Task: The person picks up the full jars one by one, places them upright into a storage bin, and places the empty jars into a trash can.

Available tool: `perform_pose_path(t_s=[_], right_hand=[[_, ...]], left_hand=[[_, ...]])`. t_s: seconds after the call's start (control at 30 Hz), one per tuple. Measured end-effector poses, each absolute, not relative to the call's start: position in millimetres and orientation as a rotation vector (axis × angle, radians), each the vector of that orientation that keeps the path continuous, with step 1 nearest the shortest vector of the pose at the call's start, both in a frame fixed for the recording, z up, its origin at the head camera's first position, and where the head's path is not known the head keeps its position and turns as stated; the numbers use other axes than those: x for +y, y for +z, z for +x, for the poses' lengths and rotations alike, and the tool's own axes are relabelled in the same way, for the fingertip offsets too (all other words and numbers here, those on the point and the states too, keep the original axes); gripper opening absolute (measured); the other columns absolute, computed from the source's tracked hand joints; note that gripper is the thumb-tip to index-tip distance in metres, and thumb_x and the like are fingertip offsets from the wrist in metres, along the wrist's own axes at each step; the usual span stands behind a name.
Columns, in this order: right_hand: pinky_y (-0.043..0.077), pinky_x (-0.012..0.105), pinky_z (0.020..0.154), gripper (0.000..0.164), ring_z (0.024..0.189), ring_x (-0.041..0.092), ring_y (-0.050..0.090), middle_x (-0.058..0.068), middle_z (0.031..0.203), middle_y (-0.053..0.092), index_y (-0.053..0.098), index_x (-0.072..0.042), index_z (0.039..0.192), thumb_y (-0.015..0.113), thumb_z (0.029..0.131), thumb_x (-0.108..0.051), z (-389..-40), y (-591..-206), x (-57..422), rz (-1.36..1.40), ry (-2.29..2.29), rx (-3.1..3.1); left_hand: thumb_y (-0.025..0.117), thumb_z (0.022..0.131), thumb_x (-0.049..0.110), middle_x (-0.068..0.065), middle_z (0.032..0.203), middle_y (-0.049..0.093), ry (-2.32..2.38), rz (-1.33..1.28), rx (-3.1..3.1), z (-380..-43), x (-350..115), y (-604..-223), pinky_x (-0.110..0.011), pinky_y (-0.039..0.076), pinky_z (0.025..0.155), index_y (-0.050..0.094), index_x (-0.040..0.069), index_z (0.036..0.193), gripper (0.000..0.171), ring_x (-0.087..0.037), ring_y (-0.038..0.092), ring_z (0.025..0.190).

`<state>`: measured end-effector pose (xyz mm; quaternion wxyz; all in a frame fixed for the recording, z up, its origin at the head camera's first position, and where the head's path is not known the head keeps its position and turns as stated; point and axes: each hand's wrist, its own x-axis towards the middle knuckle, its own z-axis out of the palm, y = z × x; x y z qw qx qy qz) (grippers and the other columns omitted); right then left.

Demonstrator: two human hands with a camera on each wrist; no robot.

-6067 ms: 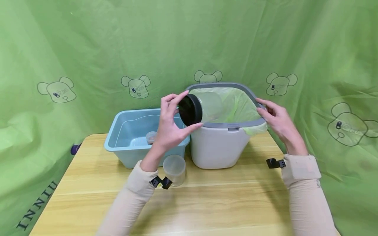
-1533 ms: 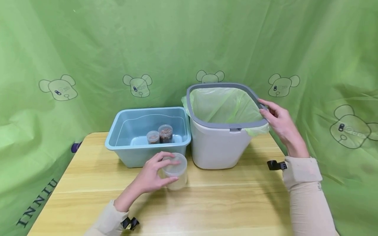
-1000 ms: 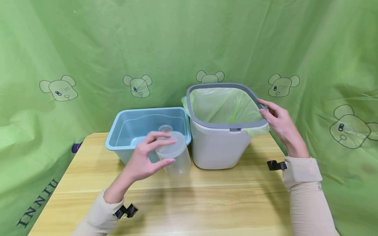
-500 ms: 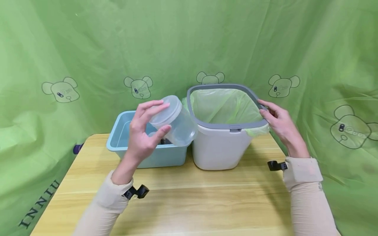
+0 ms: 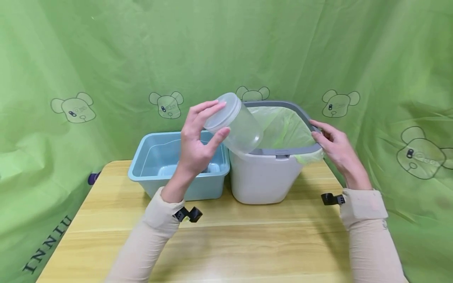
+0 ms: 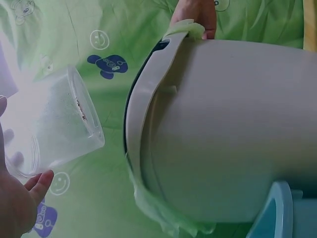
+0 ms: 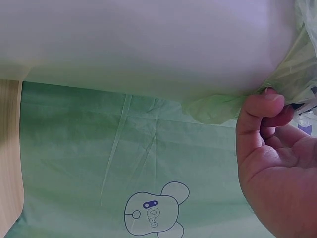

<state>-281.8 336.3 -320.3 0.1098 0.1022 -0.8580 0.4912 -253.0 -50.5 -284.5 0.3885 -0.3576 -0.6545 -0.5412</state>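
My left hand (image 5: 196, 143) grips a clear plastic jar (image 5: 245, 131) by its whitish lid (image 5: 226, 112). The jar is tilted, its base towards the bin, and overlaps the bin's left rim in the head view. In the left wrist view a few brown bits cling inside the jar's base (image 6: 81, 110), and the jar is apart from the bin (image 6: 218, 124). At the right side of the white bin (image 5: 263, 181), my right hand (image 5: 334, 145) pinches the grey rim (image 5: 301, 112) with thumb and fingers. A pale green bag (image 5: 283, 127) lines the bin, folded over its rim.
To the bin's left stands a light blue tub (image 5: 146, 161), partly covered by my left hand and wrist. Both containers stand on the wooden table (image 5: 247, 243). A green curtain (image 5: 124, 59) hangs close behind and at the sides.
Earlier my left hand held a black-lidded jar over the bin; that jar is out of sight. Since then it has lifted the clear jar off the table, tilted it and moved it right. My right hand stays.
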Motion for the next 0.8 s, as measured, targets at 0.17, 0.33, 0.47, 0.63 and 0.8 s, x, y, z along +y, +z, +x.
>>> perform_pose_path(t_s=[0.17,0.33,0.47,0.63,0.8], right_hand=[[0.039,0.021,0.056,0.055,0.071,0.008,0.041,-0.007,0.087,0.047,0.04,-0.006,0.158,0.055,0.108,-0.025,-282,-320,335,0.302,1.458,-2.518],[0.039,0.021,0.056,0.055,0.07,0.008,0.042,-0.007,0.087,0.047,0.041,-0.006,0.158,0.054,0.108,-0.025,-281,-320,335,0.296,1.462,-2.515],[0.039,0.021,0.056,0.055,0.07,0.008,0.042,-0.007,0.087,0.048,0.041,-0.004,0.157,0.055,0.108,-0.024,-282,-319,334,0.312,1.471,-2.503],[0.04,0.021,0.056,0.055,0.071,0.008,0.042,-0.007,0.088,0.048,0.04,-0.005,0.158,0.054,0.109,-0.024,-281,-319,334,0.305,1.471,-2.515],[0.04,0.02,0.057,0.055,0.072,0.008,0.042,-0.007,0.089,0.048,0.039,-0.007,0.159,0.053,0.109,-0.026,-280,-319,335,0.285,1.47,-2.531]], left_hand=[[0.077,0.092,0.025,-0.012,0.141,0.057,-1.377,-0.94,-1.682,-262,-34,-284,-0.04,0.054,0.102,0.067,0.008,0.134,0.046,-0.021,0.054,0.133],[0.079,0.089,0.014,-0.011,0.142,0.057,-1.364,-0.938,-1.711,-269,-21,-290,-0.038,0.05,0.107,0.067,0.01,0.135,0.047,-0.019,0.052,0.136],[0.079,0.09,0.015,-0.011,0.142,0.057,-1.358,-0.911,-1.728,-275,-15,-292,-0.037,0.048,0.109,0.067,0.01,0.135,0.047,-0.018,0.052,0.136],[0.08,0.09,0.021,-0.009,0.143,0.056,-1.332,-0.888,-1.807,-283,-9,-295,-0.034,0.046,0.112,0.068,0.013,0.135,0.047,-0.017,0.052,0.136],[0.081,0.091,0.026,-0.007,0.143,0.056,-1.296,-0.913,-1.91,-289,-2,-299,-0.03,0.045,0.112,0.068,0.015,0.135,0.047,-0.016,0.054,0.134]])
